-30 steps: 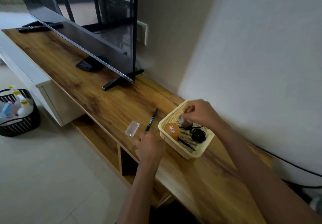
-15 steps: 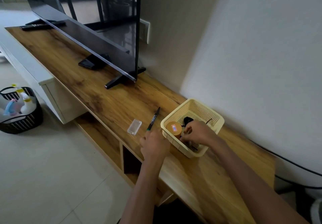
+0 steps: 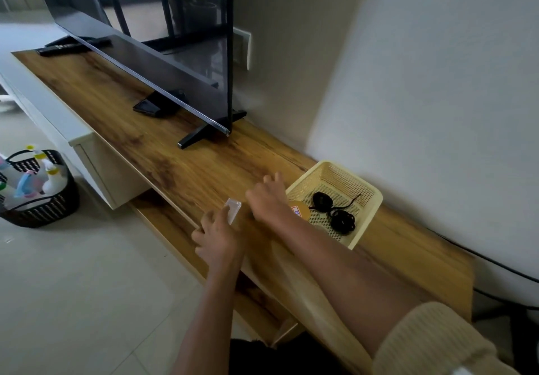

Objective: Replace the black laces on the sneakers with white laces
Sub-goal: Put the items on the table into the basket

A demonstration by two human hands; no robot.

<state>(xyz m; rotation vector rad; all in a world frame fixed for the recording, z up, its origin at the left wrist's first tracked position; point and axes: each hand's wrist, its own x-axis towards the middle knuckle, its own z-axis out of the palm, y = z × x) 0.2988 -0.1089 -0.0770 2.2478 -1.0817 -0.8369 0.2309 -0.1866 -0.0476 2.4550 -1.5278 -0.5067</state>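
Note:
Two coiled black laces (image 3: pixel 341 221) lie in a pale yellow mesh basket (image 3: pixel 368 214) on the wooden TV bench (image 3: pixel 163 152), beside an orange-lidded jar (image 3: pixel 301 211). My right hand (image 3: pixel 267 199) is out of the basket, just to its left, low over the bench with fingers curled. It is blurred and covers the spot where the pen lay, so the pen is hidden. My left hand (image 3: pixel 217 237) rests at the bench's front edge, and its forefinger touches a small clear plastic box (image 3: pixel 234 210). No sneakers or white laces are in view.
A large TV (image 3: pixel 163 62) stands on the bench's left half, with a dark device (image 3: pixel 157 105) under it and a remote (image 3: pixel 62 48) at the far end. On the tiled floor to the left is a black basket of bottles (image 3: pixel 38 199). A black cable (image 3: pixel 495 266) runs along the wall.
My right hand left the laces in the basket and moved left over the pen. My left hand shifted left to the clear box.

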